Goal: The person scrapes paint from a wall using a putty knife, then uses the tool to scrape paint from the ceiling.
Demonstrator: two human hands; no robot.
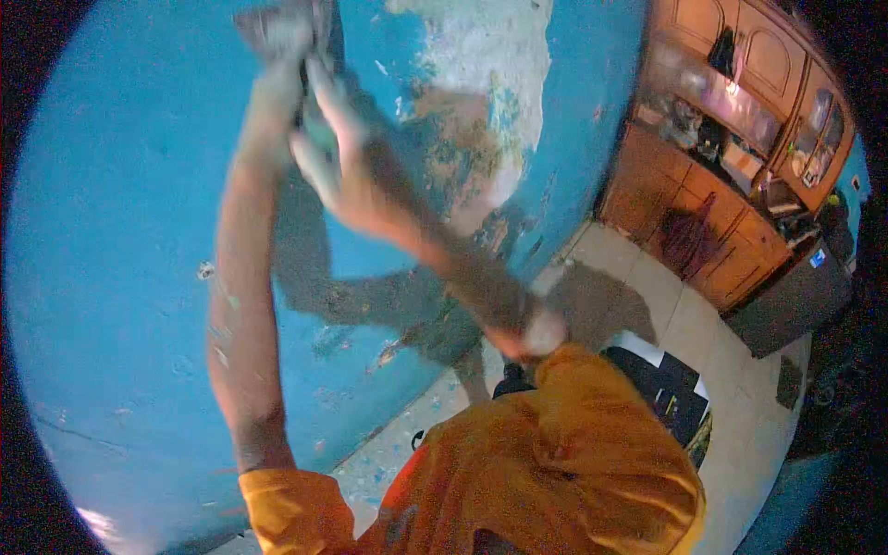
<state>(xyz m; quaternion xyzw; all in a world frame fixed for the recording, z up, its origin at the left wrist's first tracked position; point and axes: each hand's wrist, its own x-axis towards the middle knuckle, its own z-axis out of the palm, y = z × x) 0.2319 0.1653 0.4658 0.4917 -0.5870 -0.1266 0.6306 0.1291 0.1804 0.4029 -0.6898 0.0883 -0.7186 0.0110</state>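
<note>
Both arms reach up along a blue wall (129, 231) with a patch of peeled, bare plaster (490, 65). At the top, my left hand (277, 97) is wrapped round a greyish tool (324, 28) whose broad end is near the wall; blur hides its exact shape. Below and to the right, my right hand (342, 176) is raised beside the tool's lower part, its thumb and fingers apart and pointing up. Whether its fingertips touch the tool is unclear.
A wooden cabinet (647, 176) with shelves and doors stands at right, a dark box (786, 301) in front. Black flat items (661, 398) lie on the tiled floor (703, 338). Paint flakes dot the floor along the wall's base.
</note>
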